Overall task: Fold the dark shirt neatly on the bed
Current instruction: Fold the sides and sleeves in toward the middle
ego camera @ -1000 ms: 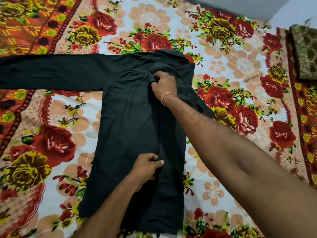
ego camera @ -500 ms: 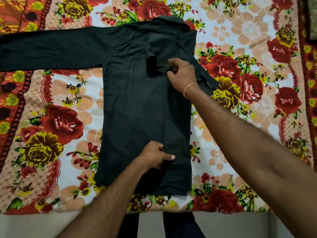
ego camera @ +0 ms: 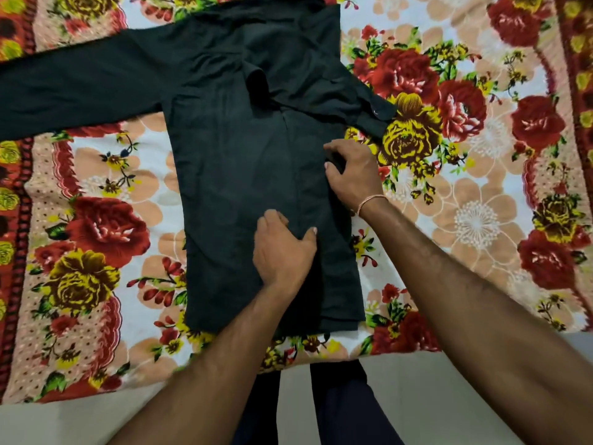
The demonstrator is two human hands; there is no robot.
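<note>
Your shirt (ego camera: 237, 162) lies flat on the bed (ego camera: 481, 220), right side folded in; left sleeve (ego camera: 73, 88) remains outstretched. Your left hand (ego camera: 282, 248) presses flat, right hand (ego camera: 353, 171) pinches the folded edge

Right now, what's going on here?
A person is folding a dark shirt laid flat on a floral bedsheet. The shirt's right side is already folded in over the body, its cuff sticking out past the edge. The left sleeve is not yet folded and lies stretched out. The left hand presses the lower middle of the shirt; the right hand grips the folded right edge.
</note>
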